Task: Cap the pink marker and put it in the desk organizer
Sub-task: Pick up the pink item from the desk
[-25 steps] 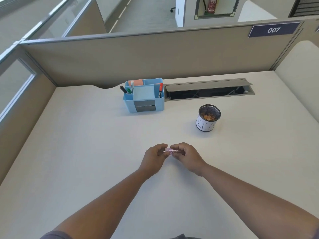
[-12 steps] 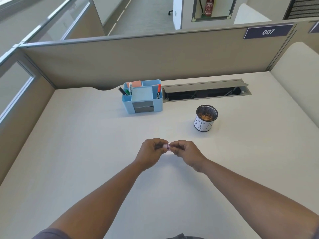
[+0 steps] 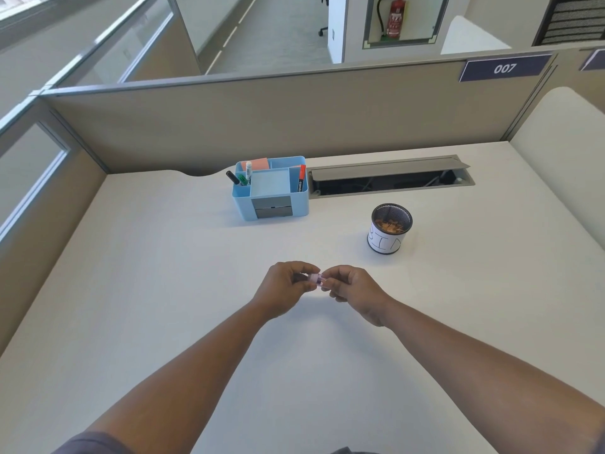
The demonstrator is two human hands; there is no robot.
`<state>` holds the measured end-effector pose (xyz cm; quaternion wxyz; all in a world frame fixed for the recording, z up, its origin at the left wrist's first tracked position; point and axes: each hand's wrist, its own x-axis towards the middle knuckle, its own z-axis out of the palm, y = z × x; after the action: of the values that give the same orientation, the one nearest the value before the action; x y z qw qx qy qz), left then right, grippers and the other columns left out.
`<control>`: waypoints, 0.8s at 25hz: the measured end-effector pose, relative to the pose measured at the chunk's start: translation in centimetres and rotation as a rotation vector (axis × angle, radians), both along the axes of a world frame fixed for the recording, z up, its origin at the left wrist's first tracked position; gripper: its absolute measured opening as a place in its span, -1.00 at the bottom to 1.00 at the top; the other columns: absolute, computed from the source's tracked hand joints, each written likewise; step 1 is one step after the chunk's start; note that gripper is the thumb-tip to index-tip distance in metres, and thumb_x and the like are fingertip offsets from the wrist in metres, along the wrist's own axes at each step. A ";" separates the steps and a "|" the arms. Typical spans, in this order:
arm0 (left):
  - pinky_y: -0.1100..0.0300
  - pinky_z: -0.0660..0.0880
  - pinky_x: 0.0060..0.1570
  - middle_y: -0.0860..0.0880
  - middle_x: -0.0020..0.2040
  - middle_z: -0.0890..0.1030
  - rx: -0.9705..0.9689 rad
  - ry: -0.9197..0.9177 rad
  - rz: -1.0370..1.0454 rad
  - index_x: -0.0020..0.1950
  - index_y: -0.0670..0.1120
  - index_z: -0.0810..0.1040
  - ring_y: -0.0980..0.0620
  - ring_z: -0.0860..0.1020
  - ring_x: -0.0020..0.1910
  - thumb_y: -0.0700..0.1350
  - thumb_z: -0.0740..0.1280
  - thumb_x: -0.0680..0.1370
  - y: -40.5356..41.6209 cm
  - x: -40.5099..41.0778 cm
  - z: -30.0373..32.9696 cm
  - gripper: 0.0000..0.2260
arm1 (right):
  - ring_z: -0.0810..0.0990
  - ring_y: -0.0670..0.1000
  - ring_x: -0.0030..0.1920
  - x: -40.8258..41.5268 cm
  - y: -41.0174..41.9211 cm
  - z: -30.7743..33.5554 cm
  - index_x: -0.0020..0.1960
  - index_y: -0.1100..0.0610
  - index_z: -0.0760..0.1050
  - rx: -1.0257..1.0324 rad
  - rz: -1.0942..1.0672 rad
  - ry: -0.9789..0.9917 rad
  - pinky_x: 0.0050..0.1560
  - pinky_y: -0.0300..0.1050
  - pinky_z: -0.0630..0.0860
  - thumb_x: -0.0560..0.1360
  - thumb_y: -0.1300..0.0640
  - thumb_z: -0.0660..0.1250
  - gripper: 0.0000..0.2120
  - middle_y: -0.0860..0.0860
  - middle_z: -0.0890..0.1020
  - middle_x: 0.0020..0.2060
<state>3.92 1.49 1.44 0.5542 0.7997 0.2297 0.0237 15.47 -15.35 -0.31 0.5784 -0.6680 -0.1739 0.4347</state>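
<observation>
Hands closer together than half second ago, gap on marker nearly gone. Left hand (image 3: pixel 283 290) and right hand (image 3: pixel 352 291) meet at desk (image 3: pixel 163 290) centre, fingers of both pinched on pink marker (image 3: pixel 315 279), held level between them, likely so cap seats straight; cap itself mostly hidden. Capping looks near done. Blue organizer (image 3: pixel 271 191) at 12 o'clock, well apart, pens in left slot. Mesh cup (image 3: pixel 390 229) at 1 o'clock.

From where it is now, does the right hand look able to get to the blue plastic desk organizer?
Probably yes: bare desk lies between the right hand and the blue plastic desk organizer, though it's gripping the pink marker.
</observation>
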 end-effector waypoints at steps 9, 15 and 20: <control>0.48 0.54 -0.11 0.21 -0.14 0.76 0.028 -0.023 0.017 0.03 0.07 0.73 0.25 0.72 -0.10 -0.20 0.53 0.51 -0.2 0.1 0.6 -0.81 | 0.61 -0.07 -0.09 -0.1 -0.2 -0.1 0.02 0.11 0.65 0.067 -0.037 0.064 -0.07 -0.26 0.55 0.55 0.18 0.44 -0.94 -0.02 0.70 -0.12; 0.29 0.55 -0.02 0.12 -0.09 0.79 -0.038 0.007 -0.041 0.10 0.04 0.70 0.18 0.73 -0.04 -0.11 0.49 0.55 0.1 0.3 1.2 -0.85 | 0.57 0.00 -0.06 0.0 -0.9 -0.5 0.09 0.09 0.64 0.070 -0.015 0.146 0.06 -0.16 0.53 0.53 0.14 0.47 -0.86 -0.03 0.69 -0.06; -0.01 0.59 0.23 -0.04 0.08 0.76 -0.306 -0.070 0.104 0.13 -0.10 0.64 0.03 0.72 0.04 -0.28 0.45 0.55 -0.7 0.7 0.8 -0.82 | 0.60 0.05 0.08 -0.2 -0.8 -0.6 0.12 0.11 0.63 0.106 -0.067 0.159 0.32 0.03 0.50 0.55 0.13 0.44 -0.84 0.02 0.69 0.02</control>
<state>4.63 0.83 2.23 0.6751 0.6918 0.2522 0.0450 15.28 -16.11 -0.88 0.6392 -0.6052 -0.1280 0.4569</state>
